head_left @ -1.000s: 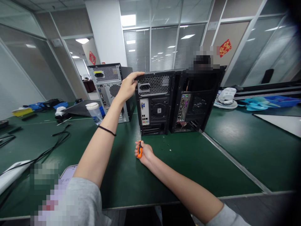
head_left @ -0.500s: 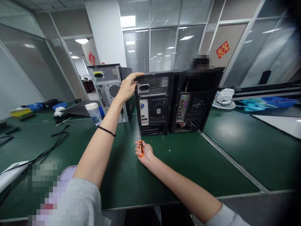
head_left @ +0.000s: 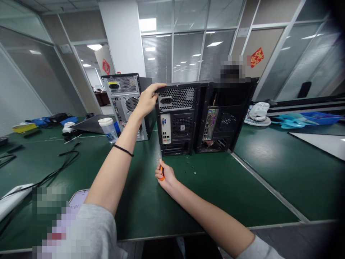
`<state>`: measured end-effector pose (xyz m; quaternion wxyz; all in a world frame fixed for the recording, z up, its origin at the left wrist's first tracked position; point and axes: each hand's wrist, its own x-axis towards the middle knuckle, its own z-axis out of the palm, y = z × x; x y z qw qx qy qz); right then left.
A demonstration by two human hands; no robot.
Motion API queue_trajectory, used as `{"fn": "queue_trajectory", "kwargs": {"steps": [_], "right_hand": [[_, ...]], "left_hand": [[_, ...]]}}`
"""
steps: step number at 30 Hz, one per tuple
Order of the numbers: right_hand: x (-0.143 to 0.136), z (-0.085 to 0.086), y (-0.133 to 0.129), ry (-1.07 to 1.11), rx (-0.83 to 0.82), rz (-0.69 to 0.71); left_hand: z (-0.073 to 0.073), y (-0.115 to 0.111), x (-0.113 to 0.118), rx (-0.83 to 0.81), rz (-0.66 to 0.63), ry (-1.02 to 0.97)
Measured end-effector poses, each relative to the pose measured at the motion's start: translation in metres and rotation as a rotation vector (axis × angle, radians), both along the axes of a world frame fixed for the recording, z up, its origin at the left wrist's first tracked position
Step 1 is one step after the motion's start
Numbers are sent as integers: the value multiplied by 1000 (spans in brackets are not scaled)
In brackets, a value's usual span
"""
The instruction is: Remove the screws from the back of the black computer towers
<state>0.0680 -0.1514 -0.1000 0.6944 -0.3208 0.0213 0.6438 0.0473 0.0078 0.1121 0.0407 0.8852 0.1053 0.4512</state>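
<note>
A black computer tower (head_left: pixel 182 124) stands upright on the green table with its rear panel facing me. Over its top left corner my left hand (head_left: pixel 147 100) is hooked, the fingers gripping the upper edge. Low in front, my right hand (head_left: pixel 167 174) is closed around the orange and black handle of a screwdriver (head_left: pixel 162 172). The thin shaft points up to the tower's lower left corner; whether the tip sits in a screw is too small to tell. A few tiny loose bits, perhaps screws (head_left: pixel 194 173), lie on the table nearby.
An opened black computer case (head_left: pixel 215 126) stands right beside the tower. To the left are a grey computer tower (head_left: pixel 125 93), a lidded cup (head_left: pixel 107 129), black cables (head_left: pixel 61 163) and a phone (head_left: pixel 78 198). Blue fan blades (head_left: pixel 292 120) lie at right; behind the case shows a person's head.
The right hand has turned slightly on the screwdriver handle, its fingers now covering more of it. My left hand keeps its place on the tower.
</note>
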Motion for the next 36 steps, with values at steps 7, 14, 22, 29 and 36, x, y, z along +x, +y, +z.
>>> {"fn": "queue_trajectory", "kwargs": {"steps": [7,14,22,29,36], "right_hand": [[1,0,-1,-31,7,15],[3,-2,0,-27,6,35],[2,-2,-1,-77,-18,38],[0,0,-3,-109,-49,55],[0,-2,-1,-122,-83,61]], "left_hand": [[0,0,0,12,-3,-8],[0,-1,0,-2,0,-6],[0,-1,0,23,14,-1],[0,2,0,34,5,5],[-1,4,1,47,-7,2]]}}
